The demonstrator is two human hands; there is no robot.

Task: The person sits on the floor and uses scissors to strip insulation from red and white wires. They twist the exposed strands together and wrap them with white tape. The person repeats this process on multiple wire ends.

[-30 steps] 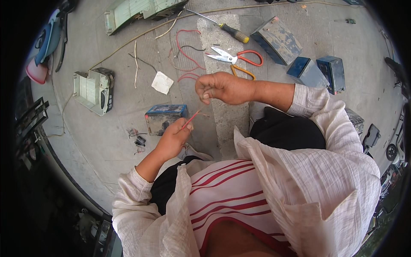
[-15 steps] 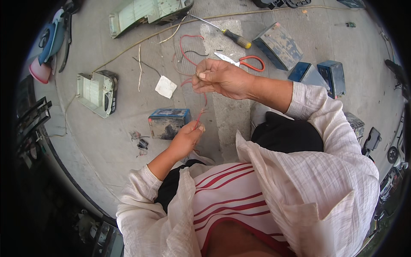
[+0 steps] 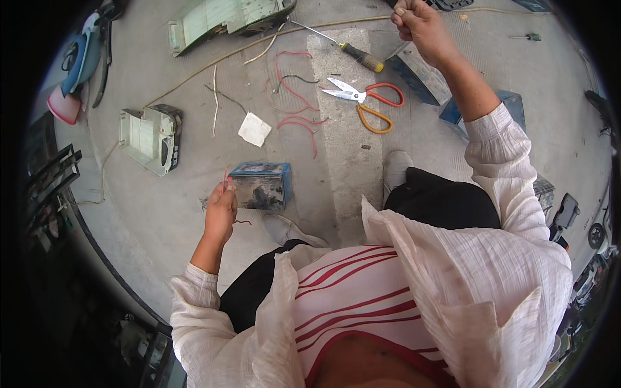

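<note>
My left hand (image 3: pixel 222 208) is closed around a thin red wire (image 3: pixel 226 176), whose one end pokes up above the fingers; a dark wire end sticks out below. It hovers at the left side of a dirty battery (image 3: pixel 260 189) with a blue top edge. My right hand (image 3: pixel 424 29) is raised at the far right, fingers pinched together; what they hold, if anything, I cannot make out. On the ground between the hands lie cut red wires (image 3: pixel 304 124) and open scissors (image 3: pixel 363 97) with one red and one orange handle.
Past the scissors lies a screwdriver (image 3: pixel 361 57). A white square piece (image 3: pixel 255 130) is beside stripped wire pieces (image 3: pixel 215 100). Plastic casings (image 3: pixel 152 139) stand at left and far left. More batteries (image 3: pixel 414 72) sit at right, partly behind my right arm. A long cord (image 3: pixel 194 71) crosses the floor.
My hands have moved apart: the left toward the left with red wire, the right up and to the far right. The scissors' orange handle and the red wires beneath now show.
</note>
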